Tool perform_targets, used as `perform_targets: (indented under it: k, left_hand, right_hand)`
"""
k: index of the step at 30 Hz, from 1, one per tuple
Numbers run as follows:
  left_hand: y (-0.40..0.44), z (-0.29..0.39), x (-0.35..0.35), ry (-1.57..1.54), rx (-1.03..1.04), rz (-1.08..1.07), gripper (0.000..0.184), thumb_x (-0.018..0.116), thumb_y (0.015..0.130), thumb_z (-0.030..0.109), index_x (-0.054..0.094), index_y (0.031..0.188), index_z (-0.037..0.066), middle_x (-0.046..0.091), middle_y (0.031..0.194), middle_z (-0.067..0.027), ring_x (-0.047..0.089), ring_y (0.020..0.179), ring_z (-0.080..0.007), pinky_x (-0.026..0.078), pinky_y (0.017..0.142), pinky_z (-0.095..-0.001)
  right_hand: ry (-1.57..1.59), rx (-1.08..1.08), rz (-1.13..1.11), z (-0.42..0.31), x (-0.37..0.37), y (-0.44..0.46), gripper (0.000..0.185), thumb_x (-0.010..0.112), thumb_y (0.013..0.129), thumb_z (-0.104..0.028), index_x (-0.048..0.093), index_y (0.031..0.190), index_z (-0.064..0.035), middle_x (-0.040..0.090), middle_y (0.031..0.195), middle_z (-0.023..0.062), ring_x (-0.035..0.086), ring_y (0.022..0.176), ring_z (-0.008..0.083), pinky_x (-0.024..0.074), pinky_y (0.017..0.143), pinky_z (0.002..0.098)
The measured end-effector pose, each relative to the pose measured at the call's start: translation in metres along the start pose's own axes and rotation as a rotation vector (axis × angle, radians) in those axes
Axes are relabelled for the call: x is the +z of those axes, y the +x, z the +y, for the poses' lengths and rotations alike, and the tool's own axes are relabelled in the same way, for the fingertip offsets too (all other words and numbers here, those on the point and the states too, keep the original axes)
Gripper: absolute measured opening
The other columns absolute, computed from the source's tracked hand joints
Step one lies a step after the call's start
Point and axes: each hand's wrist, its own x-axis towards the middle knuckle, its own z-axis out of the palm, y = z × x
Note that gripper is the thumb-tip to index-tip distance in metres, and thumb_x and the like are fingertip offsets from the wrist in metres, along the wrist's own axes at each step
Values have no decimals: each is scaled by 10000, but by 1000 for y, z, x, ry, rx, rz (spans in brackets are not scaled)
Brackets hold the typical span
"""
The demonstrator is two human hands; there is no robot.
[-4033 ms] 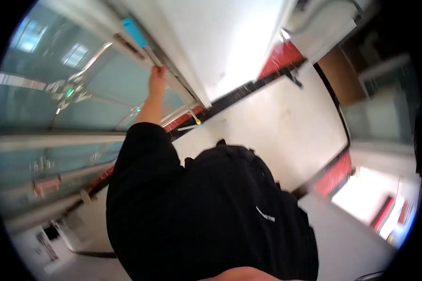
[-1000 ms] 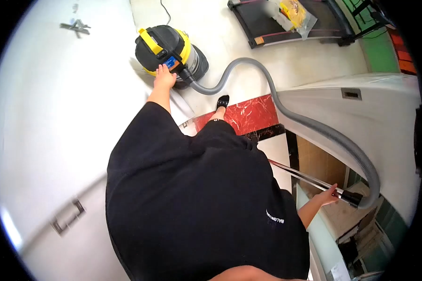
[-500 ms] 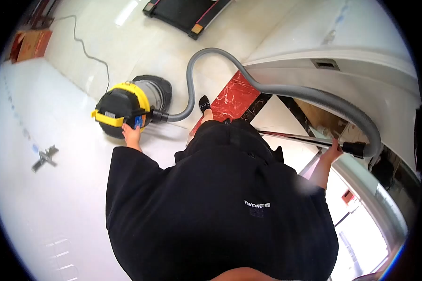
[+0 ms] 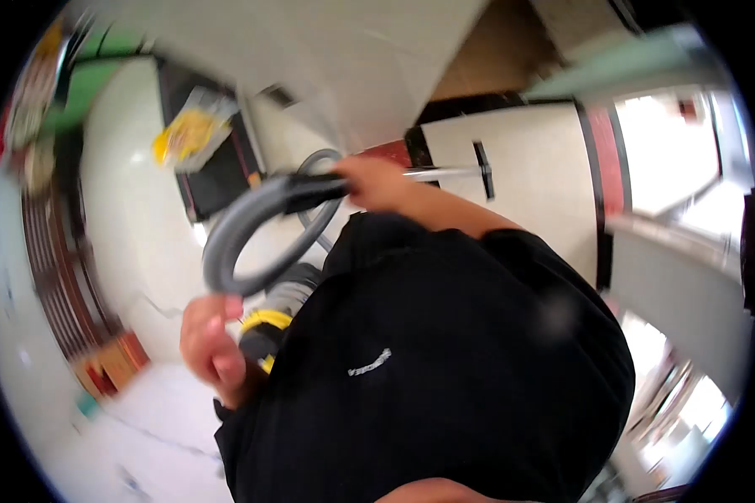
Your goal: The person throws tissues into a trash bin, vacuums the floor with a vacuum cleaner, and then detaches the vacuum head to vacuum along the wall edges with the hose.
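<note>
Behind the black shirt, the vacuum cleaner is part-hidden, and up sweeps its grey hose, bent in a big loop! The metal wand is gripped firmly near its hose end by the right hand; the left hand is curled beside the hose, its grip too blurred to tell.

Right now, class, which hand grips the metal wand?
The right hand, on the metal wand beside its black connector; the left hand is off it, near the grey hose.
</note>
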Motion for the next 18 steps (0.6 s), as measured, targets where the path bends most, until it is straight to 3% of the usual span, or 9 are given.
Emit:
perform_targets:
  k: [2,4,8,10,13,14,16,17,18]
  left_hand:
    - [58,18,23,654,-105,-545,418,529,833,243,507,1176,5,601,1055,-165,566,964,-312,441,839,-371]
    - [75,-17,65,797,-258,-843,492,593,790,193,454,1220,-2,518,1187,-179,493,1073,-338,400,907,-374]
    - [24,-111,69,627,-684,-1287,650,636,751,225,357,1299,13,507,1164,-209,477,1087,-351,386,921,-368]
    - [23,-135,73,495,-1363,-1291,756,656,747,248,259,1356,40,498,1157,-185,515,1045,-302,407,894,-342]
    - [-1,-157,74,-359,-1897,-816,771,641,731,149,225,1374,61,480,1192,-111,509,1039,-218,425,883,-337]
    - [-3,-156,81,-486,-1906,-763,755,625,739,149,224,1371,47,488,1187,-120,511,1045,-222,423,888,-334]
    - [-3,-161,96,-499,-1886,-745,736,590,752,103,217,1387,103,503,1164,-119,544,919,-191,488,732,-310]
    - [-7,-163,98,-414,-1893,-746,740,577,750,98,211,1393,117,512,1154,-121,550,885,-195,490,722,-312]
    - [-1,-157,106,-395,-1944,-695,746,560,754,78,195,1403,130,515,1144,-121,549,888,-188,488,713,-308]
  right_hand:
    - [-48,-82,-110,5,20,2,345,626,666,-131,524,995,-109,566,936,121,571,860,324,469,706,427]
    - [-52,-142,-173,25,48,6,264,610,665,-125,536,918,-113,578,857,115,581,816,326,465,669,443]
    - [-48,-206,-166,47,88,-6,177,607,658,-146,544,823,-132,584,744,116,591,730,346,456,601,459]
    - [-105,-251,-134,52,95,-14,169,602,668,-155,545,825,-130,590,756,114,597,733,340,454,599,465]
    - [-73,-302,-41,65,95,-22,153,602,672,-153,549,814,-132,586,761,99,595,755,327,456,617,449]
    - [-62,-290,-20,70,98,-23,153,602,672,-153,549,814,-132,586,761,99,595,755,327,456,617,449]
    - [-16,-291,-51,80,91,-27,128,605,673,-151,550,787,-135,572,758,86,588,777,308,456,640,428]
    - [-68,-198,-191,76,90,-23,116,612,669,-150,553,768,-143,561,759,73,581,776,294,453,654,414]
    - [-38,-261,-70,81,92,-27,123,615,665,-151,558,774,-141,563,758,72,579,766,296,453,654,415]
